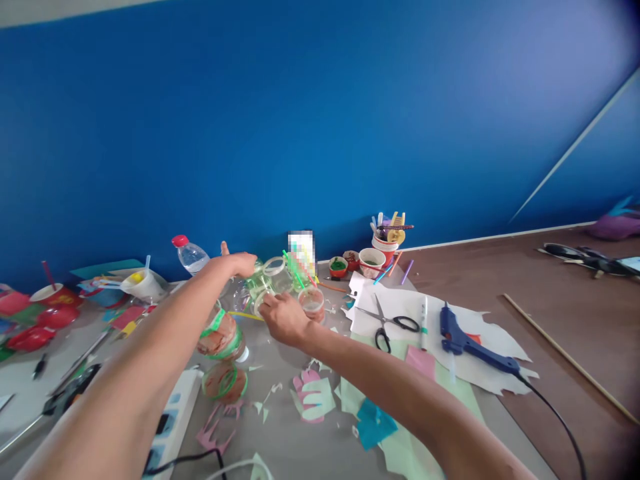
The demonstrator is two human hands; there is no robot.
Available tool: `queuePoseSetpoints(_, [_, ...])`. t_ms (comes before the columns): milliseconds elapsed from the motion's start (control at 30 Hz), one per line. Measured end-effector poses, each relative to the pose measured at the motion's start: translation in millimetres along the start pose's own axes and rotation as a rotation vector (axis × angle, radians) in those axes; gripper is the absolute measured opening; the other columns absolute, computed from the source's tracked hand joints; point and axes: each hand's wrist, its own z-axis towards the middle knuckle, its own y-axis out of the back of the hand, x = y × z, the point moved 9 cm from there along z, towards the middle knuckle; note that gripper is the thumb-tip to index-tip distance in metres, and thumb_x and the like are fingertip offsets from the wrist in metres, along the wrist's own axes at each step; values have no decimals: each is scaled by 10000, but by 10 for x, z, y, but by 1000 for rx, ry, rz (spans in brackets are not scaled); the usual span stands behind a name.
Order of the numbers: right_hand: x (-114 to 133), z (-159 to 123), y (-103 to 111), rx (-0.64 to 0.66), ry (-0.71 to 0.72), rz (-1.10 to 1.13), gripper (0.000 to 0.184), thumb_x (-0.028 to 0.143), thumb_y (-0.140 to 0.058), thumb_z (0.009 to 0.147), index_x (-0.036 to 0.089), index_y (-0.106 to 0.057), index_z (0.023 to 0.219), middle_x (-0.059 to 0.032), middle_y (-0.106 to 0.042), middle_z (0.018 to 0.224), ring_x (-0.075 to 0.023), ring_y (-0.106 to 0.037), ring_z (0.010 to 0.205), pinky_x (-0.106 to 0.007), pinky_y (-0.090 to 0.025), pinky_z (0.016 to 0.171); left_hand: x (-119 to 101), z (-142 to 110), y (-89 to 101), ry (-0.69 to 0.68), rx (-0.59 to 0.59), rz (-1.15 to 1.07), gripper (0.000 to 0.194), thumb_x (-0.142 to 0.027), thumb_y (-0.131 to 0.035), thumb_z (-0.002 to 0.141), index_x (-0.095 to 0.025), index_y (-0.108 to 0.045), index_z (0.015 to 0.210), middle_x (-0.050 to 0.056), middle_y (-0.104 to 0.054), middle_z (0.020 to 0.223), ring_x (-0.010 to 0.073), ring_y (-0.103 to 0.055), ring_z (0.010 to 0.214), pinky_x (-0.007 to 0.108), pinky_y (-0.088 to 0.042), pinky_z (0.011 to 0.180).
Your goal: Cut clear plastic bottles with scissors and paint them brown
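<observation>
My left hand (pixel 241 264) reaches to the back of the table, thumb raised and apart, its other fingers partly hidden beside a clear greenish plastic bottle (pixel 257 283). Closer in, my right hand (pixel 286 320) pinches the rim of a clear, round plastic piece (pixel 261 304), perhaps part of a cut bottle. Just right of its fingers stands a clear tub (pixel 312 304) with brown smears. Behind are a clear plastic jar (pixel 275 268) and green straws (pixel 294 268). A brown-and-green painted container (pixel 223 339) stands under my left forearm.
To the right lie scissors (pixel 383 323), a marker (pixel 424 323) and a blue glue gun (pixel 470 343) with a cord. Paint cups (pixel 372 261) stand by the wall. A power strip (pixel 175 420) is front left; a red-capped bottle (pixel 191 257) stands behind. Paper scraps (pixel 314 398) litter the front.
</observation>
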Motion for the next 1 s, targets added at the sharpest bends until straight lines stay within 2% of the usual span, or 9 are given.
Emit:
queuePoseSetpoints(100, [4,40,3,8,-3,-12,162,125,-451,873,154,-592,947,-97,-618,1024,-219,-608,819,-349,-455,710,42,-35,-61,21,125,97,352,-372,-584,875,-163,-577,1158,97,-603,1183,236,-596,1038,457,-500,876])
queuePoseSetpoints(167, [17,62,0,14,0,-22,173,136,-436,890,153,-598,947,-104,-619,1031,-222,-608,833,-350,-453,720,53,-65,-69,19,153,157,395,-384,-687,781,-157,-622,1097,130,-642,1157,296,-583,1092,501,-421,956])
queuePoseSetpoints(267, [34,82,-11,24,-1,-37,183,134,-429,895,147,-608,933,-112,-624,1024,-224,-607,845,-348,-443,736,37,-102,-59,-3,111,238,464,-337,-777,642,-160,-655,1053,190,-668,1150,392,-548,1153,568,-218,1057])
queuePoseSetpoints(367, [50,78,-26,26,4,-49,186,127,-429,892,143,-613,918,-108,-629,1007,-224,-608,831,-350,-436,727,14,-134,-79,-34,63,296,465,-313,-739,661,-165,-637,1090,202,-661,1174,389,-570,1128,620,-53,1071])
queuePoseSetpoints(433, [58,60,-33,15,9,-54,193,129,-423,895,143,-614,919,-102,-629,999,-224,-606,815,-352,-431,709,10,-154,-99,-52,52,321,468,-315,-719,672,-164,-627,1105,203,-658,1177,378,-588,1103,637,9,1065])
queuePoseSetpoints(633, [32,-4,-63,-16,14,-60,199,124,-415,900,142,-613,901,-96,-623,955,-215,-581,766,-357,-402,672,33,-201,-113,-74,77,365,444,-370,-682,689,-124,-649,1058,219,-702,1060,387,-623,1037,655,21,1058])
queuePoseSetpoints(833, [-48,-83,-56,-48,-34,-18,160,108,-450,873,133,-608,881,-92,-605,929,-199,-538,723,-349,-383,668,10,-156,-132,-69,92,384,336,-334,-689,671,-137,-695,943,204,-727,971,387,-643,988,657,-2,1054])
queuePoseSetpoints(900, [-19,-111,8,-92,-36,4,139,113,-468,866,139,-604,871,-90,-596,910,-197,-520,720,-349,-376,669,11,-125,-127,-68,76,389,349,-313,-685,670,-127,-693,966,214,-721,986,390,-640,994,655,-2,1053])
queuePoseSetpoints(1000, [109,-139,231,-227,15,20,120,150,-478,879,158,-597,875,-79,-582,892,-207,-506,744,-356,-367,677,43,-84,-98,-65,45,397,394,-267,-666,677,-107,-674,1037,237,-706,1024,394,-632,1012,651,4,1054])
